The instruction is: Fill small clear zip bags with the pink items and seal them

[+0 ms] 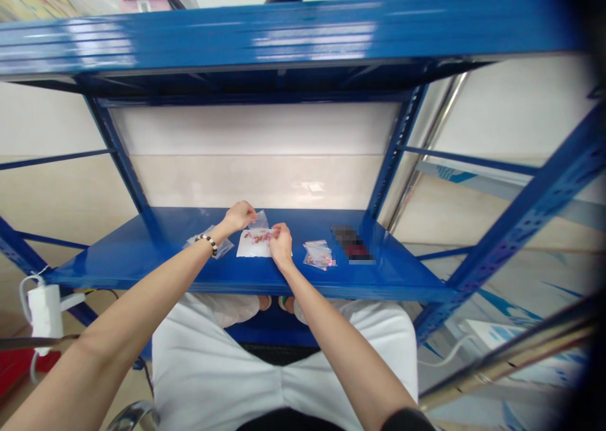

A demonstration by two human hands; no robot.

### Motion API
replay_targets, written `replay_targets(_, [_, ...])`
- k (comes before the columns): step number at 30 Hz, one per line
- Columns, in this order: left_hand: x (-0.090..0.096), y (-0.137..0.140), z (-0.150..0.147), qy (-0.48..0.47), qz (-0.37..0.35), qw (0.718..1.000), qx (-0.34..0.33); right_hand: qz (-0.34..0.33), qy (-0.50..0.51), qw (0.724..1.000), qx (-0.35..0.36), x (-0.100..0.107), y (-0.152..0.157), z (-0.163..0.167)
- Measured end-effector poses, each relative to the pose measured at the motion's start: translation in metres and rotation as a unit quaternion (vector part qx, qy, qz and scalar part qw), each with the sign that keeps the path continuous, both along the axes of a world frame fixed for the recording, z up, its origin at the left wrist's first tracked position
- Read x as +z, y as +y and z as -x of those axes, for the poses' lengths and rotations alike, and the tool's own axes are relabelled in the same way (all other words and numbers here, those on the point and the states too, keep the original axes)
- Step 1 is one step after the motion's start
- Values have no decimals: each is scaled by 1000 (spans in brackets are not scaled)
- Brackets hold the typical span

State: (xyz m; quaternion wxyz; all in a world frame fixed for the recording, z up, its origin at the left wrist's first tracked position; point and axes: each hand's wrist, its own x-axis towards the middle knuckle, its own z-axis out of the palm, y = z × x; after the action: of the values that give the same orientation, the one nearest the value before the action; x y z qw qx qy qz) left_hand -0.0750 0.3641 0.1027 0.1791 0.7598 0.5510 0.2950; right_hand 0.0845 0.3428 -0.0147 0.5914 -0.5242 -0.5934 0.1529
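In the middle of the frame, a little below centre, the left hand point(240, 215) reaches in from the lower left, its fingers drawn narrow at the left edge of a small clear bag point(261, 218); the fingertips are too small to tell whether they pinch it. The clear bag is just behind a white sheet point(252, 249), which lies on the blue shelf point(284, 279) at the centre of the frame. Small pink pieces point(258, 236) are strewn in a band across the sheet's upper part. The right hand point(281, 242), coming from the lower right, is at the sheet's right end, its fingers bent and close together by the pink pieces; whether it holds any of them cannot be told. A beaded bracelet point(208, 243) in black and white circles the left wrist, and near it, left of the sheet, lie flat clear bags point(221, 248), partly hidden by the forearm. Right of the right hand rests a cluster of filled bags point(318, 254) with pinkish contents, and further right a dark, pixelated object point(353, 243). White trousers point(284, 374) fill the bottom middle.
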Motion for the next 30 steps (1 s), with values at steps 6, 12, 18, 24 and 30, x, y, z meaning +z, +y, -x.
replay_targets(6, [2, 3, 2, 65, -30, 997, 12, 6, -11, 1000, 0, 3, 0, 1])
replay_targets(12, [3, -1, 2, 96, -58, 994, -12, 6, -53, 998, 26, 7, -2, 3])
replay_targets(18, [3, -5, -6, 80, -102, 987, -91, -14, -56, 998, 25, 8, -4, 1])
replay_targets(24, [-19, -11, -7, -152, -154, 975, -55, -6, -38, 999, 11, 9, -5, 0])
replay_targets(30, [-58, -18, 1, -216, -129, 968, -17, -7, -19, 1000, 8, 5, -2, 1])
